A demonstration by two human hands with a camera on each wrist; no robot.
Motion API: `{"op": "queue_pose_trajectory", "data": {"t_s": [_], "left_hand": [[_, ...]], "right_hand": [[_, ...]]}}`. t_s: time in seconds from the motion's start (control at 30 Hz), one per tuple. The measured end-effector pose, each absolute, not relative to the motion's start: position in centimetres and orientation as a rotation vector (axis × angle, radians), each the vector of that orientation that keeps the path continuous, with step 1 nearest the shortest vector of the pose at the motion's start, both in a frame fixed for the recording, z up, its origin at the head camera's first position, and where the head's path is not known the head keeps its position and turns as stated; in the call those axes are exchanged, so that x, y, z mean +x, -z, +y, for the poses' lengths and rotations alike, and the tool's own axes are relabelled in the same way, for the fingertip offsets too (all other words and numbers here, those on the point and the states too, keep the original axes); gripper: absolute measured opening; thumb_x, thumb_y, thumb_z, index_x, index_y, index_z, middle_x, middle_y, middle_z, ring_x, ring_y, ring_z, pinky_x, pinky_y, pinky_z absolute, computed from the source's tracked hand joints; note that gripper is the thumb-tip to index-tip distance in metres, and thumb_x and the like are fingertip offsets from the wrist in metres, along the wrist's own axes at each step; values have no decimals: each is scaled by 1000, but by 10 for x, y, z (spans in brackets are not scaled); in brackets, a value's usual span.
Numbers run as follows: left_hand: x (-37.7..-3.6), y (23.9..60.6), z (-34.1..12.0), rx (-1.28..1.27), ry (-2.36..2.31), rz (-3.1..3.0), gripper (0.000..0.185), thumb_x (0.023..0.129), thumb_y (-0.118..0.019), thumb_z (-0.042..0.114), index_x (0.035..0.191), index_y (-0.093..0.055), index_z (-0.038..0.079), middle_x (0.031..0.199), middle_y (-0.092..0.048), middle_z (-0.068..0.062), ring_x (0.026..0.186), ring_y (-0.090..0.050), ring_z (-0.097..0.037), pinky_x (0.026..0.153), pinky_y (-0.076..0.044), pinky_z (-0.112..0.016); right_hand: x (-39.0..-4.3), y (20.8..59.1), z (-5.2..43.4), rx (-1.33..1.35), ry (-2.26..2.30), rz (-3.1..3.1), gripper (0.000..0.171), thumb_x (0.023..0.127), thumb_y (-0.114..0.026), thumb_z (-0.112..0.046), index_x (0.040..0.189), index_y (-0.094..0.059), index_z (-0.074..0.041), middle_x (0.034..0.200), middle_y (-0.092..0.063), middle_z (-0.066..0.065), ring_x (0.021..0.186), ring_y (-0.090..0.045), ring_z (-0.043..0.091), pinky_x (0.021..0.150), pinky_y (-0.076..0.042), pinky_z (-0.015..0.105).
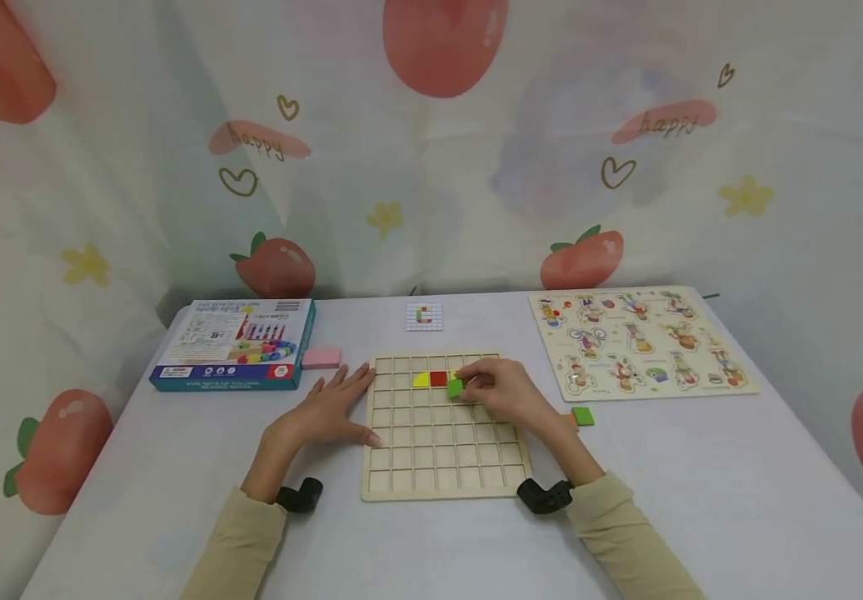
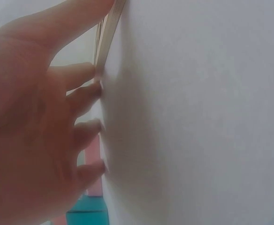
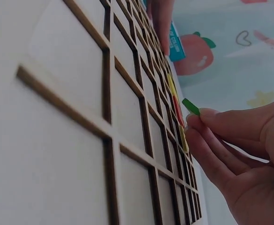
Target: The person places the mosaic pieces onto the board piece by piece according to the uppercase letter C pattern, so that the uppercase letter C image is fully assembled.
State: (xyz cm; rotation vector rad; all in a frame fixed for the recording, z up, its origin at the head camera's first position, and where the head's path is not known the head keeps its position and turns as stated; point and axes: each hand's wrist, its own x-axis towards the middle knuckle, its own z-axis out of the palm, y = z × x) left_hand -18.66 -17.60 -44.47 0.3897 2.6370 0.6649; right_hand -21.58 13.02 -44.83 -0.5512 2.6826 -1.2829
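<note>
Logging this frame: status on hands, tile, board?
Left hand flat, steadying board edge. Right hand pinching green tile over the cell beside red tile. Nothing blocking that cell.

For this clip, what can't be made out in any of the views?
- Cell under the green tile: head view, hidden by the right hand.
- Pattern card: head view, too small to read.
- Left hand: left wrist view, blurred, fills the frame.
- Grid board: right wrist view, cut off by the edges.
</note>
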Motion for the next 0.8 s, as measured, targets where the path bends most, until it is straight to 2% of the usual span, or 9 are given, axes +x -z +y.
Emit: {"op": "queue_pose_trajectory", "data": {"t_s": [0.1,0.37,0.63,0.8], "left_hand": [[-187,448,-178,393,-663,2636,110,81,-83,52,165,-23,14,174,-12,-8,160,1,-39,126,3,-64],[-192,460,-181,385,-622,2660,114,78,-83,59,166,-19,22,175,-8,0,161,4,-32,128,5,-59],[-188,448,-179,384,-644,2657,110,81,-83,52,165,-22,16,174,-12,-6,161,0,-37,127,2,-62],[-189,449,-179,382,-640,2653,113,79,-83,57,166,-22,18,174,-11,-4,161,2,-35,127,3,-61]], "right_hand": [[-215,449,124,-530,1265,2685,25,88,-79,-7,113,-77,-4,95,-77,6,84,-71,14,78,-56,28],[-216,452,107,-521,1241,2661,26,88,-79,-5,114,-77,-3,97,-75,5,82,-66,12,78,-56,28],[-219,446,93,-606,1192,2680,25,88,-75,-2,113,-77,-2,101,-76,7,82,-67,11,77,-56,28],[-219,447,87,-607,1174,2684,25,88,-77,-3,113,-77,-1,104,-75,9,84,-68,12,76,-58,28]]}}
